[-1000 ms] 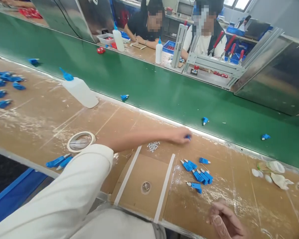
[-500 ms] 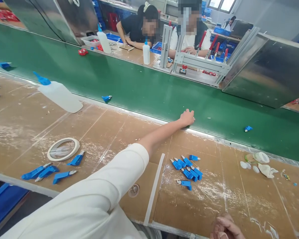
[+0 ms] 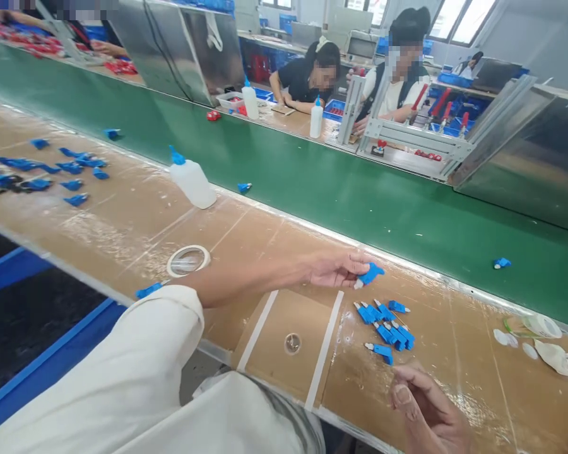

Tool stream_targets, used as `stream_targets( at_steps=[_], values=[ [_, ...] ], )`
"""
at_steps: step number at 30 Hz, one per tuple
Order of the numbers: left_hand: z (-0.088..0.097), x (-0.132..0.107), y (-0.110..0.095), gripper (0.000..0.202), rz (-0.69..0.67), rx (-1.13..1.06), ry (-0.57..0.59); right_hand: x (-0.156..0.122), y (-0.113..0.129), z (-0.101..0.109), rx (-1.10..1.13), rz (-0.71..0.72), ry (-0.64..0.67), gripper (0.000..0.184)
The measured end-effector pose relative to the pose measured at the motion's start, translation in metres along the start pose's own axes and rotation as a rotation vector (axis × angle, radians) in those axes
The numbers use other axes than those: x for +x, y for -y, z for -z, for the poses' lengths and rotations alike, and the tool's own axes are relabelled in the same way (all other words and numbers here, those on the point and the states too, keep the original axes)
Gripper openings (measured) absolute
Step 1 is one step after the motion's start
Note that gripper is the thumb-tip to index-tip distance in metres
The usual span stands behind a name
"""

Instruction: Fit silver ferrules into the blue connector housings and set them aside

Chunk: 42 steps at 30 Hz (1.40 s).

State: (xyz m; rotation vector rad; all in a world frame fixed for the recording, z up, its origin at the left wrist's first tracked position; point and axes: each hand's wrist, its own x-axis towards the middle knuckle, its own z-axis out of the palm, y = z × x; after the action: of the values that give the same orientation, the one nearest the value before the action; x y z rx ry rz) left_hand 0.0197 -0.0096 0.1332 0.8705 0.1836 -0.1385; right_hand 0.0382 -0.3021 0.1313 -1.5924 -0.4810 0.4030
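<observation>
My left hand (image 3: 336, 270) is closed on a small blue plastic part (image 3: 372, 273) with a whitish tip, held over the cardboard-covered table (image 3: 265, 252) near the belt's edge. Just below it lies a pile of similar blue parts (image 3: 383, 315) with pale tips. At the lower right my right hand (image 3: 430, 410) hovers near that pile, its thumb and fingers pinched together; whatever sits between them is too small to make out. In front of my body a cardboard piece (image 3: 269, 328) between two white strips carries a small clear round disc (image 3: 292, 343).
A green conveyor belt (image 3: 312, 183) runs behind the table, with single blue parts on it. A glue bottle (image 3: 194, 183) and a tape roll (image 3: 188, 260) sit left; more blue parts (image 3: 71, 167) lie farther left. A crumpled white wad (image 3: 556, 357) is at right. Co-workers sit across the belt.
My left hand has come back from the belt to over the table, now with a blue part in it. My right hand has risen further into view. The view has turned left.
</observation>
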Motion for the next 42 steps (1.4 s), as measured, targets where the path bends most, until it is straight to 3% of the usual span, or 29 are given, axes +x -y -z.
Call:
stream_targets(
  at_steps=[4, 8, 11, 15, 18, 20, 24, 26, 30, 34, 38, 42],
  values=[
    [-0.013, -0.063, 0.022, 0.047, -0.021, -0.201, -0.027, 0.008, 0.010, -0.050, -0.060, 0.050, 0.020, 0.031],
    [-0.024, -0.100, 0.043, 0.057, -0.128, -0.251, -0.077, 0.002, 0.011, -0.091, -0.077, 0.224, 0.063, 0.034],
    [-0.028, -0.121, 0.055, 0.059, -0.159, -0.267, -0.103, -0.009, 0.012, -0.106, -0.171, 0.361, 0.082, 0.030],
    [-0.030, -0.145, 0.064, 0.060, -0.165, -0.251, -0.129, -0.024, 0.018, -0.110, -0.336, 0.559, 0.125, 0.019],
    [-0.028, -0.159, 0.065, 0.058, -0.192, -0.160, -0.083, -0.028, 0.022, -0.107, -0.406, 0.654, 0.169, 0.017],
    [-0.024, -0.165, 0.064, 0.055, -0.177, -0.084, -0.021, -0.026, 0.025, -0.104, -0.439, 0.681, 0.271, 0.016],
    [-0.012, -0.170, 0.065, 0.056, 0.035, 0.046, 0.089, -0.019, 0.028, -0.100, -0.456, 0.672, 0.571, 0.017],
    [-0.006, -0.171, 0.066, 0.051, 0.128, 0.064, 0.094, -0.016, 0.026, -0.097, -0.445, 0.627, 0.656, 0.019],
    [0.007, -0.178, 0.064, 0.050, 0.075, -0.032, -0.032, -0.010, 0.008, -0.093, -0.441, 0.495, 0.540, 0.049],
    [0.022, -0.188, 0.060, 0.047, -0.022, -0.127, -0.163, -0.001, -0.024, -0.099, -0.581, 0.447, 0.487, 0.028],
    [0.033, -0.191, 0.064, 0.043, -0.048, -0.155, -0.196, 0.007, -0.047, -0.114, -0.610, 0.413, 0.450, 0.028],
    [0.039, -0.190, 0.069, 0.043, -0.053, -0.165, -0.236, 0.012, -0.051, -0.128, -0.611, 0.418, 0.444, 0.026]
  ],
)
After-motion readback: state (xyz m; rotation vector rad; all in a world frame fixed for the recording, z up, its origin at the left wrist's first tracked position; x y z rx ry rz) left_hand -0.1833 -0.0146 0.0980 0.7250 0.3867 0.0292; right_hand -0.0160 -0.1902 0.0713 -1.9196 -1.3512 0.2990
